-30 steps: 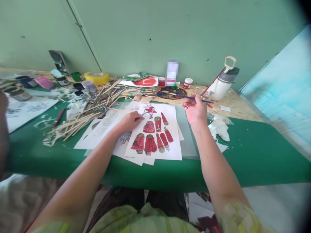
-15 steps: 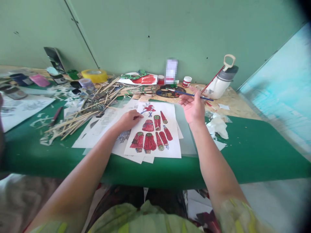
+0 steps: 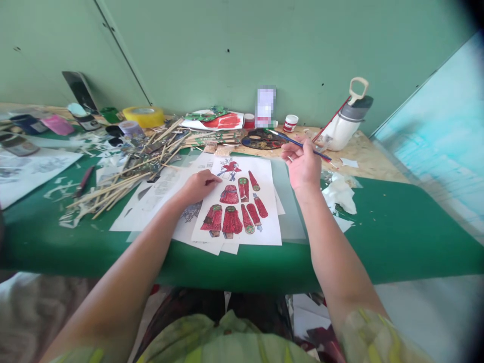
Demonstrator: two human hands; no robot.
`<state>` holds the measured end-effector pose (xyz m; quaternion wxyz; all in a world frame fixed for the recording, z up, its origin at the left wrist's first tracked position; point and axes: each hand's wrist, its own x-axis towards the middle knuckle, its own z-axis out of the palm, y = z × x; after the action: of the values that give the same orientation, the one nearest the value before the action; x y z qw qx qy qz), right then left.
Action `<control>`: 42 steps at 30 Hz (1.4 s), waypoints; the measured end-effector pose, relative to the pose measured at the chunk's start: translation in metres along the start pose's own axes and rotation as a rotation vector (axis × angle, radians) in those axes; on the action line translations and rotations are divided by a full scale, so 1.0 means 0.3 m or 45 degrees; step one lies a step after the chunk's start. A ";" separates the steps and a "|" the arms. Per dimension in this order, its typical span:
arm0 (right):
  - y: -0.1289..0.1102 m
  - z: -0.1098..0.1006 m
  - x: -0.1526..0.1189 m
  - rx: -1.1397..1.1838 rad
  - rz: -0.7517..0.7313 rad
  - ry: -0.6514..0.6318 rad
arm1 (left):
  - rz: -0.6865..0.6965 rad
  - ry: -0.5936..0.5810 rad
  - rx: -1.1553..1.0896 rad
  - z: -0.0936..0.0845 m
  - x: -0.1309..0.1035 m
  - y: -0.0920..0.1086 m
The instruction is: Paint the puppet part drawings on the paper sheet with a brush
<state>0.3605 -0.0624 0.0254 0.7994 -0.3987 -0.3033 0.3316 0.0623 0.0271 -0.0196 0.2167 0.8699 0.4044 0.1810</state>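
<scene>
My right hand [image 3: 305, 164] is closed on a paintbrush [image 3: 297, 143] with a blue handle. The brush points up and left, its bristle end above the dark paint palette [image 3: 260, 143] in this view; whether they touch I cannot tell. Under my left hand [image 3: 199, 185] lies the left side of a white sheet [image 3: 204, 234] of coloured drawings. Its fingers rest loosely on the paper, the thumb a little apart. The sheet carries red garment-like pieces, several with green details, and a red figure at the top. Other papers [image 3: 141, 214] lie beneath it.
Thin wooden sticks [image 3: 113, 194] are heaped at the left, near a craft knife [image 3: 85, 181] and yellow tape [image 3: 142, 117]. Paint jars [image 3: 290, 123] and a phone-like screen [image 3: 265, 107] stand along the wall. A white bottle [image 3: 346, 126] and crumpled tissue [image 3: 341, 195] are at the right.
The paintbrush is now tilted more steeply, its bristle end raised and its handle end lower, as my right hand turned. My left hand stays on the sheet. The view has shifted slightly.
</scene>
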 end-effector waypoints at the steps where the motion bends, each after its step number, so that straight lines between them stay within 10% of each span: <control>1: -0.003 0.002 0.000 -0.004 -0.005 0.016 | -0.001 0.009 -0.003 -0.002 -0.001 0.002; 14: 0.023 0.026 -0.034 -0.179 -0.136 -0.072 | -0.004 0.017 0.025 -0.011 -0.006 0.000; 26: 0.094 -0.030 -0.031 -1.368 -0.280 -0.768 | 0.056 -0.022 0.018 -0.020 -0.012 0.004; 35: 0.141 -0.071 -0.022 -1.546 -0.206 -0.868 | -0.053 -0.008 -0.071 -0.034 -0.011 0.013; 42: 0.156 -0.071 -0.029 -1.570 -0.269 -0.847 | -0.013 0.219 -0.131 -0.200 -0.171 0.133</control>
<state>0.3580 -0.0568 -0.0263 0.3209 -0.6245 -0.7011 0.1243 0.0267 -0.0224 0.0446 0.2265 0.8367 0.4163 0.2744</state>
